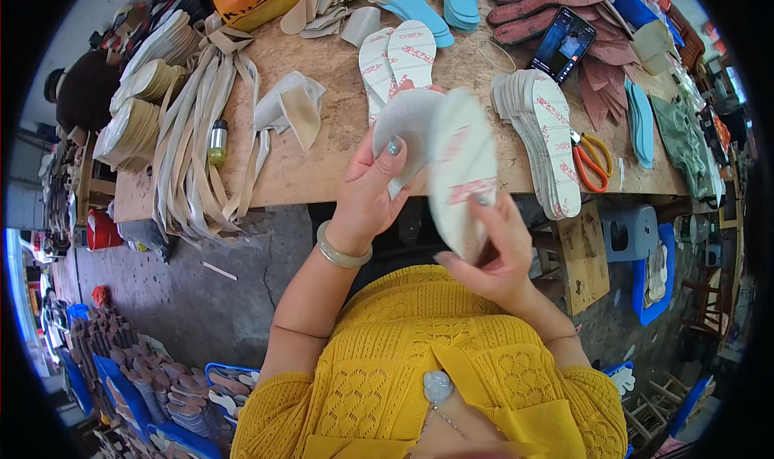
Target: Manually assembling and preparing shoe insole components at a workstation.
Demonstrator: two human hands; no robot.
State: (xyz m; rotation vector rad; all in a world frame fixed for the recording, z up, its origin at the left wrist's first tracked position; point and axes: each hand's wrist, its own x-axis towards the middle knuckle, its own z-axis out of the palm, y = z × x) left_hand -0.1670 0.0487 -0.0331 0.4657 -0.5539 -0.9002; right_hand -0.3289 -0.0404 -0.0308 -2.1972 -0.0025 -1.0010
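My left hand [375, 181] grips a curved greyish-white sheet piece [403, 128], thumb on its face, above the table's front edge. In my right hand [500, 253] is a white insole [461, 173] with red print, slightly blurred, held by its lower end between thumb and fingers. The insole's upper part lies against or just beside the sheet piece; whether they touch I cannot tell. Behind them, printed white insoles [412, 52] lie in two overlapping piles on the table. To the right, a fanned stack of similar insoles [554, 137] reaches over the front edge.
Orange-handled scissors [592, 165] and a phone [563, 44] lie on the wooden table [339, 80] at right. Beige strips [189, 145] hang over its edge at left, beside a small bottle [218, 142]. Blue insoles [415, 12] sit at the back. A grey stool [630, 232] stands below right.
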